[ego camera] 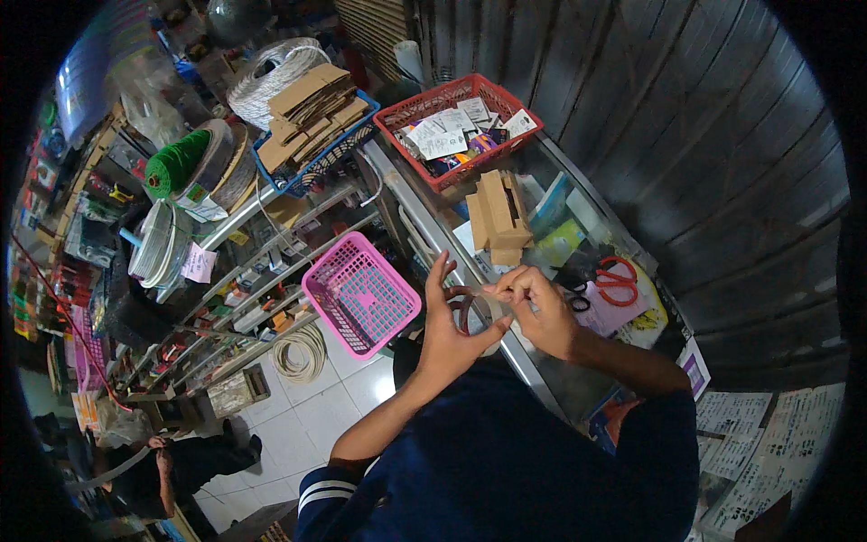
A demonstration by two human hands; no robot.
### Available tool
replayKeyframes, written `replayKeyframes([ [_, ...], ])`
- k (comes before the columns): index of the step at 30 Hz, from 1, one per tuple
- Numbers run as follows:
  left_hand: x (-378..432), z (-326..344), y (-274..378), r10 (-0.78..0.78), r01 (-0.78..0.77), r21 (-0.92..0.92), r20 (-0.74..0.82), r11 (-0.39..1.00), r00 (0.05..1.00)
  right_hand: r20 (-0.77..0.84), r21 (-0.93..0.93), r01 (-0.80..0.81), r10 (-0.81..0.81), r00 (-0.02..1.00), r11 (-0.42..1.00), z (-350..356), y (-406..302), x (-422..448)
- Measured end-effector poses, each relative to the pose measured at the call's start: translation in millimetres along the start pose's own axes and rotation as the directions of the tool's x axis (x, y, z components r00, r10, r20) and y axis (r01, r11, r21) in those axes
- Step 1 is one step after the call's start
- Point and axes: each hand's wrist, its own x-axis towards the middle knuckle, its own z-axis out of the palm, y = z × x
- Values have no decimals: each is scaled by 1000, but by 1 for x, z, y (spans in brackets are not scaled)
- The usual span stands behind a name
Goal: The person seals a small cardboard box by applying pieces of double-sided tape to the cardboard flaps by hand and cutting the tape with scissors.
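My left hand (443,339) holds a roll of adhesive tape (462,313) on edge, thumb and fingers spread around its rim. Its ring looks brown, and part of it is hidden behind my fingers and palm. With finger and thumb, my right hand (542,311) pinches the tape at the roll's right side, where a pale strip (496,306) shows between the two hands. Beyond my right hand, a folded brown cardboard box (501,220) rests on the glass counter (542,376). Red-handled scissors (618,281) lie to the right, near a smaller black-handled pair (578,298).
A red basket (433,177) of carded packets stands at the counter's far end. Left of it, a blue basket (311,173) holds flattened cardboard. A pink basket (362,291) sits left of my hands. A corrugated metal shutter (677,135) borders the right. Another person (162,467) is at lower left.
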Motion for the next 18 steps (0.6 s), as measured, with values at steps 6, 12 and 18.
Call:
replayKeyframes([
  [6, 4, 25, -7, -69, 72, -19, 115, 997, 991, -27, 243, -227, 241, 970, 943, -22, 22, -30],
  [12, 7, 62, -28, 146, -183, 178, 204, 967, 968, 29, 101, -469, 468, 883, 878, -65, 22, -48],
  [18, 6, 85, -37, 172, -251, 301, 266, 920, 949, 72, 18, -559, 557, 828, 829, -97, 9, -63],
])
